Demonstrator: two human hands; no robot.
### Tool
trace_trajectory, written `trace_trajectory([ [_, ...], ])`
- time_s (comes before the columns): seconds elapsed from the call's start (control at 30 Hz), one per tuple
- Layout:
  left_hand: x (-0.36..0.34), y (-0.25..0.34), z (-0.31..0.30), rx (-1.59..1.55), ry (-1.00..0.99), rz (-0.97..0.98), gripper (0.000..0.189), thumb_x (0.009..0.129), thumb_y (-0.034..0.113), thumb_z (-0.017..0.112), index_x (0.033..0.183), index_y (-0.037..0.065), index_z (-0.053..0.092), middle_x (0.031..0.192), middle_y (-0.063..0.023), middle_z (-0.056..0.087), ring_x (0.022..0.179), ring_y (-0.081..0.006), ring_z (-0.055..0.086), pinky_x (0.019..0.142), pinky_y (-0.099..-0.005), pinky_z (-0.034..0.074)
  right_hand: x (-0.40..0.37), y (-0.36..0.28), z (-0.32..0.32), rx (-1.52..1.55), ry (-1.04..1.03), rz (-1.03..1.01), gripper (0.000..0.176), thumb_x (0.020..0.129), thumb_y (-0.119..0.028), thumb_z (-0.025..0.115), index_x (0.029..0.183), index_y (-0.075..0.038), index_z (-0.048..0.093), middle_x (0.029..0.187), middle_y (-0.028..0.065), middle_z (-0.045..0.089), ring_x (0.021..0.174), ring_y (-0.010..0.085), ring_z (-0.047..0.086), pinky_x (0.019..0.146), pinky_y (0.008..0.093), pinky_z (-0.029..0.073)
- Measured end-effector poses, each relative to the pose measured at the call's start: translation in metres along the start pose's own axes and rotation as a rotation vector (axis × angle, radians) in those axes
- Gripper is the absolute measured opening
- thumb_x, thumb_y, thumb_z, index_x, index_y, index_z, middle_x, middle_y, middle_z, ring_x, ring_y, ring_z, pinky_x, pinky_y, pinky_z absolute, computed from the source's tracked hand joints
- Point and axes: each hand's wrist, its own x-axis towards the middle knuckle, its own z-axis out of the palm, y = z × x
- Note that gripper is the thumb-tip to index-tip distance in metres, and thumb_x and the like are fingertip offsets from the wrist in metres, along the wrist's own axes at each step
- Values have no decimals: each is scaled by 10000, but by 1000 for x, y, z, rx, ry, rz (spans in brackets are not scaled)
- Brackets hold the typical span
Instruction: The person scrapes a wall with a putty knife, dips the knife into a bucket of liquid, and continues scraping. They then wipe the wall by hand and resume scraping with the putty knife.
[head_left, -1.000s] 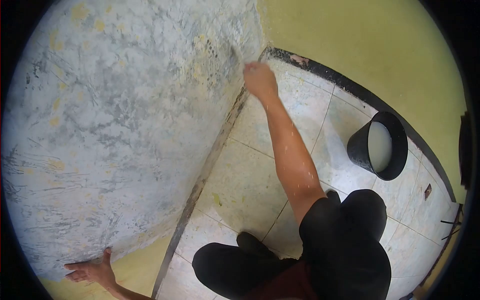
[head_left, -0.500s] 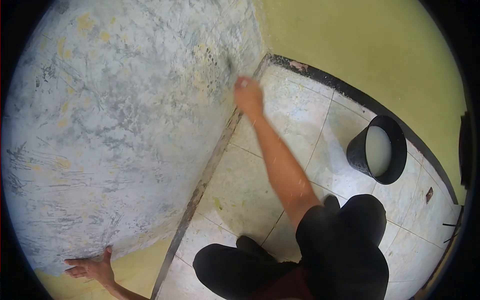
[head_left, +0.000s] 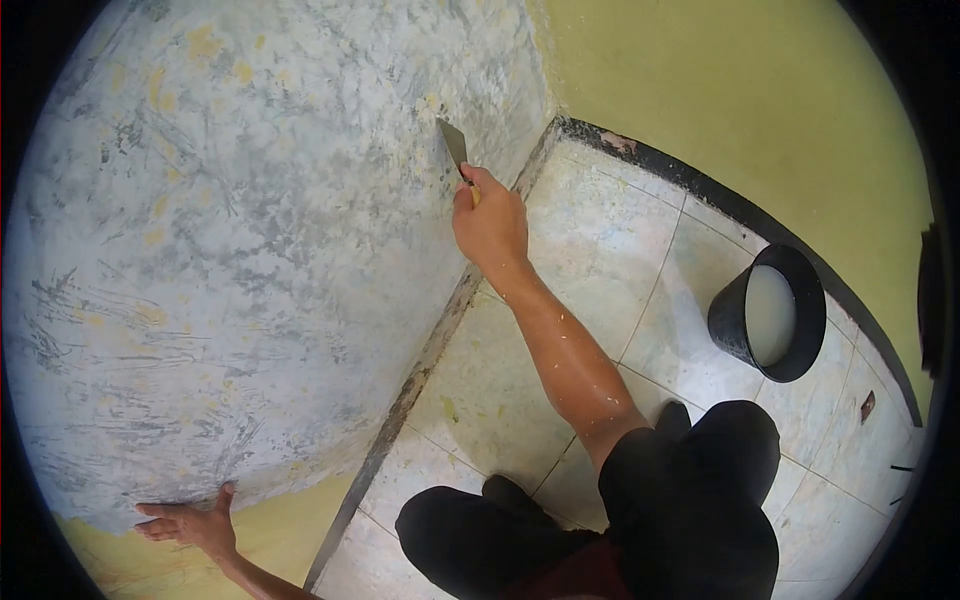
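Observation:
My right hand (head_left: 492,218) is wrapped round the wooden handle of a scraper (head_left: 454,145). Its flat metal blade lies at the scraped wall (head_left: 270,250), near the corner and low above the floor. That wall is patchy grey-white with scratches and bits of yellow left on it. My left hand (head_left: 195,525) is spread against the same wall at the lower left, fingers apart, where the grey surface meets yellow paint. Small pale flakes cling to my right forearm.
A black bucket (head_left: 735,320) of cloudy whitish liquid stands on the tiled floor (head_left: 520,390) to my right. A yellow-green wall (head_left: 740,100) with a dark skirting strip (head_left: 700,185) meets the scraped wall at the corner. A small brown scrap (head_left: 867,406) lies beyond the bucket.
My right hand, blurred before, now shows sharply with the scraper blade at the wall, slightly lower in view. The whole scene has shifted a little right; my left hand stays on the wall.

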Motion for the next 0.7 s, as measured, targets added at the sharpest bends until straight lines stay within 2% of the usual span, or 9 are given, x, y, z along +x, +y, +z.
trace_trajectory([
  [0.03, 0, 1, -1, -18, -7, 3, 1651, 399, 649, 905, 1530, 129, -178, 1495, -438, -151, 1386, -629, -96, 928, -807, 264, 14, -1, 0, 2, -1, -7, 325, 894, -205, 574, 1183, -87, 667, 902, 231, 698, 860, 408, 677, 791, 475, 528],
  [0.1, -3, 0, -1, -28, -20, 11, 1653, 397, 654, 903, 1530, 130, -181, 1496, -435, -154, 1386, -628, -99, 925, -811, 263, 54, 4, -3, -94, 133, -101, 320, 897, -214, 568, 1175, -91, 671, 916, 219, 702, 872, 403, 678, 794, 471, 530],
  [0.2, 0, -2, 2, -46, -29, -18, 1658, 390, 667, 896, 1530, 131, -182, 1497, -434, -157, 1387, -622, -117, 908, -824, 259, 70, -8, -29, -173, 48, -50, 307, 897, -207, 561, 1156, -96, 682, 932, 213, 704, 878, 403, 677, 801, 464, 532],
  [0.3, 0, -4, 7, -35, 21, 8, 1657, 390, 675, 889, 1529, 133, -186, 1498, -423, -181, 1388, -612, -140, 901, -833, 251, 11, -8, -15, -104, -24, 4, 300, 890, -204, 570, 1143, -97, 692, 934, 220, 703, 871, 399, 678, 800, 458, 531],
  [0.4, -3, -2, 3, -17, 31, 66, 1656, 389, 689, 880, 1529, 132, -185, 1501, -413, -192, 1390, -605, -151, 896, -834, 254, 24, -1, -16, -56, -51, 66, 299, 879, -206, 590, 1134, -91, 695, 923, 227, 700, 862, 400, 677, 797, 459, 527],
  [0.43, -3, -1, 3, -33, -7, 30, 1656, 388, 693, 876, 1529, 131, -185, 1502, -410, -196, 1393, -601, -152, 902, -830, 251, 24, 2, -20, -58, -63, 83, 299, 879, -206, 590, 1134, -91, 695, 923, 227, 700, 862, 400, 677, 797, 459, 527],
  [0.6, -2, -4, 1, -54, -40, -14, 1644, 405, 692, 875, 1530, 128, -182, 1505, -407, -196, 1398, -590, -158, 915, -824, 243, 33, -24, -18, -29, 54, -86, 294, 884, -196, 586, 1134, -88, 697, 919, 230, 700, 886, 405, 674, 798, 451, 528],
  [0.63, -2, -7, 2, -42, 0, 39, 1636, 414, 669, 886, 1531, 131, -182, 1506, -406, -196, 1399, -589, -158, 916, -823, 243, 34, -34, -17, -40, 80, -129, 287, 892, -199, 576, 1127, -92, 703, 923, 229, 701, 893, 395, 677, 796, 447, 531],
  [0.7, -2, -7, 4, -23, 35, 102, 1629, 423, 647, 896, 1531, 134, -182, 1507, -404, -197, 1400, -587, -157, 917, -822, 244, 85, -46, -34, -128, 96, -99, 296, 900, -217, 566, 1135, -97, 700, 948, 232, 699, 900, 383, 683, 813, 438, 536],
])
